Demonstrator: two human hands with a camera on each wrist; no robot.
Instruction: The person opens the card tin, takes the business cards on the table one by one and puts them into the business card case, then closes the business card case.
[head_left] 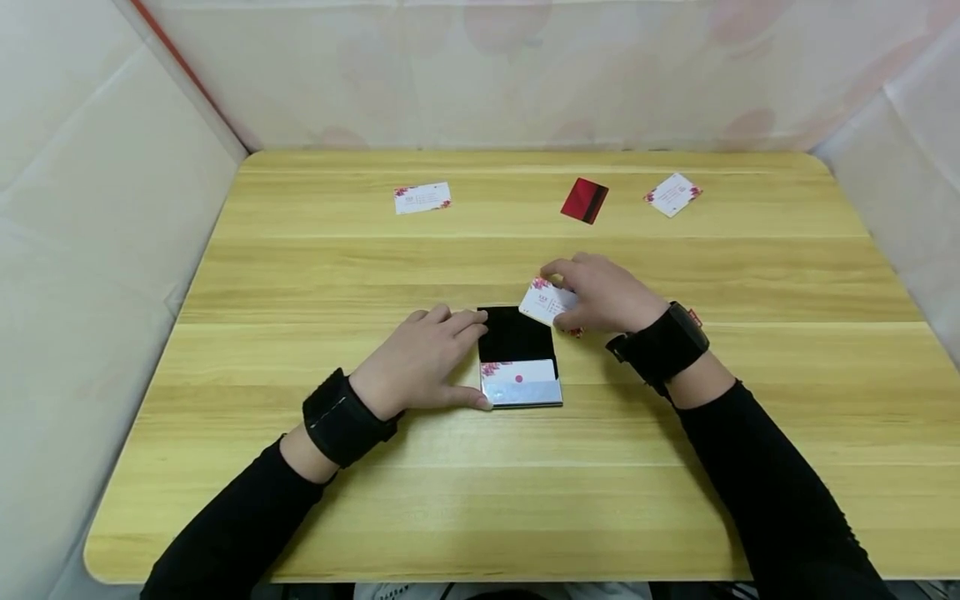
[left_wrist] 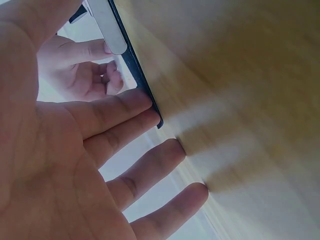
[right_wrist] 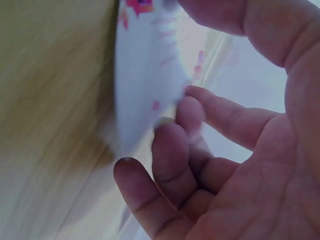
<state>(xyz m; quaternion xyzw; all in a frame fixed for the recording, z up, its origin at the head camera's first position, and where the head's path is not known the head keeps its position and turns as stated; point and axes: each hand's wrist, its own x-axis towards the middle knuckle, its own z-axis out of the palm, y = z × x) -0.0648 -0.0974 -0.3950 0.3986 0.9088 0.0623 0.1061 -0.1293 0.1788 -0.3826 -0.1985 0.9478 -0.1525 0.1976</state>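
Note:
On the table lies an opened card case [head_left: 522, 393], its black inner lid [head_left: 517, 335] folded back and a white business card with pink flowers showing in its silver pocket. My left hand [head_left: 427, 358] steadies the case's left side: the thumb touches the lower left corner, and straight fingertips rest along the lid's edge. In the left wrist view, two fingers [left_wrist: 120, 107] meet the dark edge while the others touch the table. My right hand [head_left: 611, 293] pinches another white business card [head_left: 542, 302], tilted beside the lid's upper right corner. The right wrist view shows this card blurred.
Farther back on the wooden table [head_left: 300, 275] lie a white flowered card [head_left: 422, 198] at left, a dark red card [head_left: 583, 201] with a black stripe, and another white flowered card [head_left: 673, 195] at right. Pale cloth walls [head_left: 525, 75] surround the table's back and sides.

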